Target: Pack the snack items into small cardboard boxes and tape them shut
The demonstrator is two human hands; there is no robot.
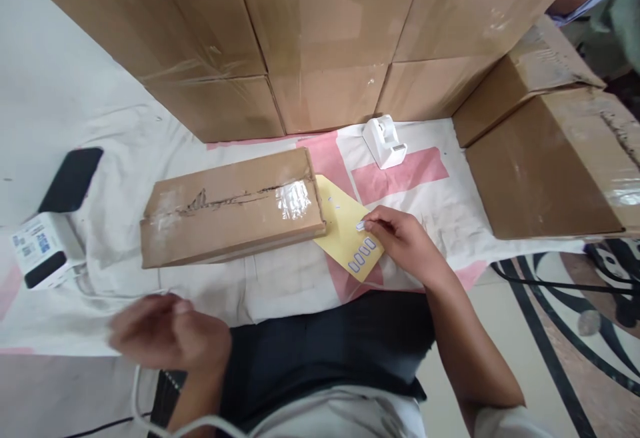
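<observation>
My right hand [403,238] pinches a small white sticker [361,225] over a yellow backing sheet [345,218]. Several oblong stickers with dark outlines [360,257] lie in a row along the sheet's near edge, and the sheet's left part is hidden by a long brown cardboard box [235,208]. My left hand [173,335] is lifted near the table's front edge, left of my lap. Motion blurs its fingers, which look curled, and whether anything is in them does not show.
A white tape dispenser [385,141] stands behind the sheet. Large taped cartons [330,38] wall off the back, with more cartons [545,165] at right. A black phone [71,180] and a small white labelled box [47,251] lie at left. A white cable [137,391] loops below my left hand.
</observation>
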